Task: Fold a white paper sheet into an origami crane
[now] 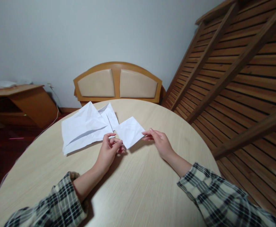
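Observation:
Between my two hands is a small square sheet of white paper, creased and turned corner-up. My left hand pinches it near its lower left edge with thumb and fingertips. The right corner is gripped between the thumb and fingers of my right hand. Just left of my left hand lies a larger creased sheet of white paper, with a raised fold across it. A smaller folded piece of white paper is partly tucked behind that sheet.
A round pale wood table carries the papers. Beyond it stands a wooden headboard with cream panels against the wall. Brown wooden slats lean on the right. At the left are a wooden desk and a white cable.

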Available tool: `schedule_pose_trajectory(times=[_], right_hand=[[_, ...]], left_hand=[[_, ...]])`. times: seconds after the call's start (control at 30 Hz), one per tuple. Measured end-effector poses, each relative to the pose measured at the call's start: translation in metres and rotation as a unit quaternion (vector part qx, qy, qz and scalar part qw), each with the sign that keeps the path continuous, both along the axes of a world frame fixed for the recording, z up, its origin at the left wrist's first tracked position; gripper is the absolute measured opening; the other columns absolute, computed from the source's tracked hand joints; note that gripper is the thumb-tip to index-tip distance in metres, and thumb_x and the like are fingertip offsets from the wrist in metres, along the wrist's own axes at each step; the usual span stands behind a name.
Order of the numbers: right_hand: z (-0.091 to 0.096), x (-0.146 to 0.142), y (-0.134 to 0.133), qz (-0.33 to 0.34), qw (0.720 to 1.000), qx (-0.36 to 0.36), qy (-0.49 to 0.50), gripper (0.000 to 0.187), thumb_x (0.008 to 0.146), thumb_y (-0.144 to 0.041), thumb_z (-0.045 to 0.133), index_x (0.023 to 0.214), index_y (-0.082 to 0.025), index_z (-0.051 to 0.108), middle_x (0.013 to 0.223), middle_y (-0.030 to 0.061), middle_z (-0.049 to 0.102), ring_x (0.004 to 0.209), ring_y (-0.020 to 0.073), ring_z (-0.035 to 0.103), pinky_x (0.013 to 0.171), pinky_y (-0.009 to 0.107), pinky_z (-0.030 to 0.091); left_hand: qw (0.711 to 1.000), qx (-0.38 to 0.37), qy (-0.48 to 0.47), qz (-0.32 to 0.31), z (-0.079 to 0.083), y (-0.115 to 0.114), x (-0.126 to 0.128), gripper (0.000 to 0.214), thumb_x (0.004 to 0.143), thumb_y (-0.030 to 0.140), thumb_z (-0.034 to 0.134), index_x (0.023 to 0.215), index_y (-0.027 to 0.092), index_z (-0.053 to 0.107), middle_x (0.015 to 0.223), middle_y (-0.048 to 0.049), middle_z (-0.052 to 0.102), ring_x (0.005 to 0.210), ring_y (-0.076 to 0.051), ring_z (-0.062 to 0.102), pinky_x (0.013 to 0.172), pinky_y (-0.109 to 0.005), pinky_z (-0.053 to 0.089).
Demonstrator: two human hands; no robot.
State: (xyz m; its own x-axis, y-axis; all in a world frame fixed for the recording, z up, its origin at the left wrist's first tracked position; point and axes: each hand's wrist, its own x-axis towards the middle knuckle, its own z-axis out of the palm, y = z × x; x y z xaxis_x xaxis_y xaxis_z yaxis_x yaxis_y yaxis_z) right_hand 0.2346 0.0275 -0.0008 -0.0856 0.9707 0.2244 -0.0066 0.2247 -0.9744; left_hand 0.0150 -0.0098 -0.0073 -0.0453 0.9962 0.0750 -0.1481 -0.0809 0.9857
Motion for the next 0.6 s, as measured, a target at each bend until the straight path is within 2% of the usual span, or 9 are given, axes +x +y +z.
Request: schedule_pose_trajectory(times=[0.1, 0.17, 0.27, 0.33, 0.4, 0.5, 0.6], right_hand=[[-0.004, 0.002, 0.004, -0.02, 0.999, -0.007, -0.027, 0.053, 0.084, -0.066, 0.056, 0.085, -0.017, 0.077, 0.081, 0.0105, 0.075, 0.072, 0.0183, 0.068, 0.072, 0.034, 0.053], [-0.007, 0.002, 0.005, -0.023, 0.998, -0.013, -0.052, 0.054, 0.085, -0.065, 0.055, 0.085, -0.016, 0.077, 0.077, 0.0108, 0.074, 0.07, 0.0184, 0.067, 0.069, 0.034, 0.052], [-0.009, 0.001, 0.005, -0.02, 0.996, -0.02, -0.083, 0.052, 0.086, -0.062, 0.054, 0.082, -0.014, 0.076, 0.077, 0.0109, 0.073, 0.069, 0.0182, 0.067, 0.067, 0.032, 0.053], [-0.008, 0.0, 0.004, -0.016, 0.995, -0.023, -0.1, 0.049, 0.086, -0.058, 0.054, 0.079, -0.014, 0.075, 0.078, 0.0107, 0.073, 0.069, 0.0177, 0.066, 0.066, 0.032, 0.053], [-0.007, -0.001, 0.003, -0.009, 0.993, -0.026, -0.116, 0.044, 0.087, -0.052, 0.054, 0.076, -0.014, 0.074, 0.077, 0.01, 0.073, 0.069, 0.0173, 0.066, 0.068, 0.032, 0.053], [-0.006, -0.002, 0.002, 0.0, 0.991, -0.03, -0.131, 0.038, 0.089, -0.043, 0.051, 0.075, -0.014, 0.073, 0.076, 0.0088, 0.072, 0.07, 0.0171, 0.066, 0.07, 0.032, 0.054], [-0.008, -0.001, 0.004, -0.001, 0.988, -0.018, -0.15, 0.032, 0.09, -0.036, 0.05, 0.083, -0.015, 0.072, 0.08, 0.0085, 0.071, 0.072, 0.0175, 0.065, 0.07, 0.031, 0.052]], left_hand=[[0.996, 0.06, 0.049, 0.043, -0.004, 0.002, -0.002, 0.038, 0.08, 0.036, 0.067, 0.101, 0.023, 0.038, 0.08, 0.0036, 0.057, 0.06, -0.012, 0.059, 0.052, -0.024, 0.049], [0.981, 0.121, 0.142, 0.061, -0.004, 0.002, -0.003, 0.024, 0.084, 0.033, 0.061, 0.095, 0.022, 0.044, 0.083, 0.0004, 0.056, 0.07, -0.014, 0.06, 0.059, -0.028, 0.052], [0.922, 0.219, 0.316, 0.047, -0.003, -0.001, -0.005, 0.008, 0.089, 0.026, 0.054, 0.095, 0.02, 0.054, 0.094, -0.0053, 0.06, 0.089, -0.02, 0.059, 0.08, -0.039, 0.052], [0.876, 0.257, 0.408, 0.005, -0.004, -0.004, -0.004, 0.015, 0.091, 0.022, 0.052, 0.104, 0.019, 0.057, 0.109, -0.0098, 0.062, 0.105, -0.024, 0.058, 0.092, -0.046, 0.05], [0.831, 0.268, 0.485, -0.049, -0.006, -0.006, -0.003, 0.026, 0.091, 0.02, 0.051, 0.117, 0.017, 0.058, 0.125, -0.0132, 0.06, 0.119, -0.027, 0.054, 0.102, -0.051, 0.045], [0.769, 0.262, 0.574, -0.102, -0.011, -0.007, -0.001, 0.034, 0.094, 0.02, 0.049, 0.126, 0.015, 0.059, 0.136, -0.0148, 0.058, 0.129, -0.029, 0.05, 0.111, -0.052, 0.04], [0.744, 0.256, 0.608, -0.106, -0.013, -0.007, 0.0, 0.036, 0.096, 0.021, 0.048, 0.13, 0.013, 0.059, 0.139, -0.0146, 0.057, 0.132, -0.028, 0.049, 0.113, -0.05, 0.04]])
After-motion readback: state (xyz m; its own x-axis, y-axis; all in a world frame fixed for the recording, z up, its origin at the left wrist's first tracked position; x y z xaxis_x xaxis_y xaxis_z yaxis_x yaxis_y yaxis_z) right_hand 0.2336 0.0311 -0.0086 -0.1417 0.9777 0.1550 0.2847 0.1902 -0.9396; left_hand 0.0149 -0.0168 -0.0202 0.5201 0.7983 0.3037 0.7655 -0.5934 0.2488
